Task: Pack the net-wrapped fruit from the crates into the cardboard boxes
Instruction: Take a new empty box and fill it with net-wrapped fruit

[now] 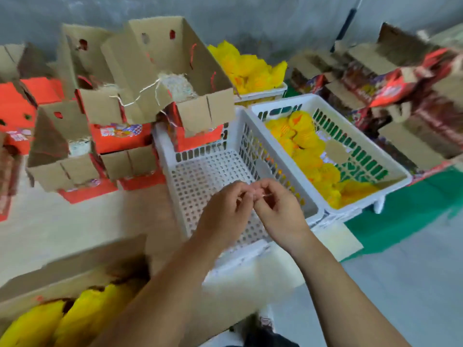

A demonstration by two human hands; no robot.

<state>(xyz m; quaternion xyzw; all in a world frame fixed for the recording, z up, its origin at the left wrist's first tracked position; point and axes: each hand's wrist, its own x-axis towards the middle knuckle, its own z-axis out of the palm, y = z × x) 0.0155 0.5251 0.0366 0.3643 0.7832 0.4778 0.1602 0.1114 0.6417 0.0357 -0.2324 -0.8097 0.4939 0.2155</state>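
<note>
Left hand (226, 209): fingers curled, tips pressed against the right hand's, pinching something tiny; too blurred to name
Right hand (278, 209): curled the same way, pinching the same small thing, perhaps a thread or a scrap of net; cannot tell which
Both hands: hovering over the near white crate (215, 176), no fruit in either
Near white crate: bare perforated floor showing, nothing yellow inside
Right-hand crate (350, 156): just beside the near one, holding a heap of yellow net-wrapped fruit (305, 141)
Far crate (260, 92): behind both, piled high with more yellow wrapping
Open carton at lower left (75, 269): yellow-wrapped fruit (75, 319) already lying inside, room apparently left
Stack of cartons (130, 101): flaps up, pale straw-like padding showing in two of them
Step in hand: likely a pause between picks, fiddling with a scrap instead of carrying fruit
Next move: probably drop the scrap, reach right into the full crate, lift one fruit without tearing its net, carry it across to the lower-left carton
</note>
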